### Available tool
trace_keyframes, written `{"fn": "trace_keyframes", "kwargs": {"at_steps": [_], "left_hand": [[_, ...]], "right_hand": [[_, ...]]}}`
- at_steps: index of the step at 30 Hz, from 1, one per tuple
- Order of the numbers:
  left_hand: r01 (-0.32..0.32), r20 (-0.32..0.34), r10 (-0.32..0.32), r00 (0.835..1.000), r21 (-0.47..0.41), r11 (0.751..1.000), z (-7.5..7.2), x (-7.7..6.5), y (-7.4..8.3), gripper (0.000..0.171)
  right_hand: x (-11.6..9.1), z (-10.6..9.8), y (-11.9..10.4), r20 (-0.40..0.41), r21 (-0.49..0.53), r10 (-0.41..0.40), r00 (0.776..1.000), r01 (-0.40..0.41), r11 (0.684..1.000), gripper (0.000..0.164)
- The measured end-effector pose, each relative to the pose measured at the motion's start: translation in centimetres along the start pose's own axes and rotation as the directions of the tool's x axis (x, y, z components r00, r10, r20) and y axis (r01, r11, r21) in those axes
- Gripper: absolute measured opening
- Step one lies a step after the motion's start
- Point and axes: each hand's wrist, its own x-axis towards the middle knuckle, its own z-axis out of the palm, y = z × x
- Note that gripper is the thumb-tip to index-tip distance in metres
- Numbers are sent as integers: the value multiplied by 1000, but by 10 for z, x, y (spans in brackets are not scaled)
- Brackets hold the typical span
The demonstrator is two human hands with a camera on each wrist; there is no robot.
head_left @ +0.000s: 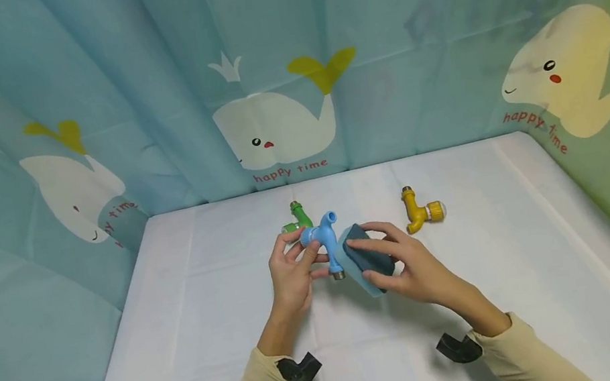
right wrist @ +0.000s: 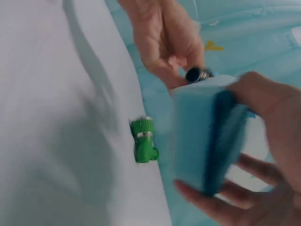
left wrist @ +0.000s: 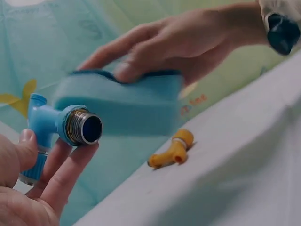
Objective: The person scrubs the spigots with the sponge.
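A light blue faucet (head_left: 327,239) with a threaded metal end is held up by my left hand (head_left: 291,277), thumb on one side and fingers behind. The left wrist view shows its threaded end (left wrist: 84,126) facing the camera. My right hand (head_left: 413,265) grips a blue sponge (head_left: 368,261) with a darker scouring layer, close beside the faucet's right side. The sponge (left wrist: 122,103) looks blurred in the left wrist view. Whether it touches the faucet I cannot tell. In the right wrist view the sponge (right wrist: 193,136) covers most of the faucet.
Behind the left hand a green faucet (head_left: 298,215) lies on the white-covered table (head_left: 211,316). A yellow faucet (head_left: 420,209) lies farther right. A blue curtain (head_left: 153,94) with whale prints hangs along the table's back and sides.
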Motion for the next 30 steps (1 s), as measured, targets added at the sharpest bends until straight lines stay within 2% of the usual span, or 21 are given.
{"fn": "trace_keyframes", "kwargs": {"at_steps": [2, 4, 8, 11, 15, 21, 23, 26, 30], "left_hand": [[-6, 4, 6, 1000, 2, 1000, 2, -1, 0, 36], [-12, 6, 12, 1000, 4, 1000, 3, -1, 0, 38], [3, -48, -3, 999, 1, 1000, 5, -4, 1, 37], [14, -83, -14, 996, 0, 1000, 3, -4, 0, 34], [4, -48, -3, 999, 21, 1000, 2, -3, 0, 37], [-3, -69, 4, 998, 18, 1000, -2, -4, 1, 47], [4, -68, -3, 998, 16, 1000, -3, -3, 2, 47], [7, -30, -7, 1000, 24, 1000, -4, -2, 4, 46], [21, 4, -22, 1000, 30, 999, -6, -2, 5, 45]], "right_hand": [[3, 1, -1, -56, 2, 12, 998, -12, 1000, 57], [6, 2, -2, -75, 13, 30, 997, -29, 999, 57], [3, 3, -4, 15, -1, 18, 1000, -18, 1000, 53], [2, 3, -4, -1, -17, 10, 1000, -10, 1000, 53], [9, 7, -6, -77, -8, 42, 996, -43, 999, 56], [5, 7, -10, 19, -7, 51, 999, -51, 999, 52], [5, 5, -9, -3, 0, 59, 998, -59, 998, 53], [7, 5, -8, -44, 11, 79, 996, -79, 997, 54], [9, 8, -7, -42, 27, 85, 996, -84, 996, 55]]}}
